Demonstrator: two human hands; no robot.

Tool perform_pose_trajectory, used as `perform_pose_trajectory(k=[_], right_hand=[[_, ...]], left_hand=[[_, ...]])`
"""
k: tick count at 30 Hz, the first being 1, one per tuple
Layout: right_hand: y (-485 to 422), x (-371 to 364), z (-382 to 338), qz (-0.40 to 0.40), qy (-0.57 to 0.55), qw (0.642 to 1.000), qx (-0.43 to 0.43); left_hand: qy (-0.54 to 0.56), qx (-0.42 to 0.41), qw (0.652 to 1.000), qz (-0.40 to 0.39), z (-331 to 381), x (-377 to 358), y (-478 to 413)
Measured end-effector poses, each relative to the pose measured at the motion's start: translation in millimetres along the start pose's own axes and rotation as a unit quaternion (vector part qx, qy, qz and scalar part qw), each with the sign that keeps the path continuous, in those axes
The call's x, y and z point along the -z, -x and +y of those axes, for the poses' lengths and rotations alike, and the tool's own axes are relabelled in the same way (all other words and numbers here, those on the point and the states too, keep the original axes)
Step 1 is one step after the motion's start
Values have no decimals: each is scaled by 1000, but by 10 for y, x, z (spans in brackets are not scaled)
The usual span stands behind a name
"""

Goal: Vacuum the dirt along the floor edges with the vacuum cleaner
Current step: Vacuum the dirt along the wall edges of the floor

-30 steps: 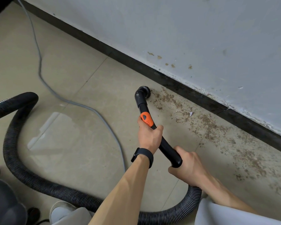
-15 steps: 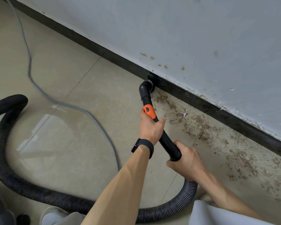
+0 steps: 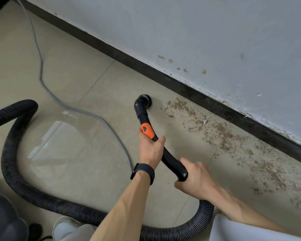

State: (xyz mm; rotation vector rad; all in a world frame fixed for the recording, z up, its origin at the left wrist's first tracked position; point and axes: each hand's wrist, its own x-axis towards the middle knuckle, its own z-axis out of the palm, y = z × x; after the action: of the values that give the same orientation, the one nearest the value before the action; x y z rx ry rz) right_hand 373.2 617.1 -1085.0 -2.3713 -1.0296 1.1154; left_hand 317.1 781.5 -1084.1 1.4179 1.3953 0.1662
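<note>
Down by the black skirting (image 3: 198,96), at the foot of the pale wall (image 3: 215,40): edge work with the vacuum cleaner's brush nozzle (image 3: 143,101). Set low on the tiled floor (image 3: 80,80), near the skirting but apart from it, mouth turned right toward the dirt (image 3: 221,134).

Gripped by 2 hands along the black wand (image 3: 165,157). Left hand (image 3: 150,148) wrapped round it just behind the orange switch (image 3: 147,130), thumb over the top. Right hand (image 3: 196,181) curled round the rear end, where the ribbed hose (image 3: 16,171) joins.

Long axis of the wand: from the right hand, close to the body, up and away to the nozzle, leaning slightly left. Nearer the nozzle with the left hand, so probably steering from there and pushing from the right.

As for the dirt: brown grit, wholly to the right of the nozzle, starting just beside the brush and running in 1 band along the skirting toward the near right. Looks clean to the left of the brush.

Judging from that, next: swing the front end right and closer to the wall, then draw it along the skirting through the band.

Worth minding the hose, looped behind and left toward the grey canister (image 3: 2,218), and the grey cable (image 3: 97,117), well left of the wand.
</note>
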Motion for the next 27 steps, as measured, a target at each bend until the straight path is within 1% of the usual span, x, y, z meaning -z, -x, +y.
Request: perform_pose_trajectory(k=[4, 10, 15, 27], right_hand=[[174, -101, 27, -32, -6, 999, 1], [335, -125, 85, -43, -21, 999, -12], [333, -118, 113, -26, -29, 999, -13], [293, -139, 263, 11, -52, 997, -56]], left_hand=[[17, 8, 1000, 23, -210, 37, 205], [27, 20, 999, 28, -320, -21, 365], [18, 17, 1000, 13, -241, -41, 347], [4, -3, 1000, -24, -98, -245, 262]])
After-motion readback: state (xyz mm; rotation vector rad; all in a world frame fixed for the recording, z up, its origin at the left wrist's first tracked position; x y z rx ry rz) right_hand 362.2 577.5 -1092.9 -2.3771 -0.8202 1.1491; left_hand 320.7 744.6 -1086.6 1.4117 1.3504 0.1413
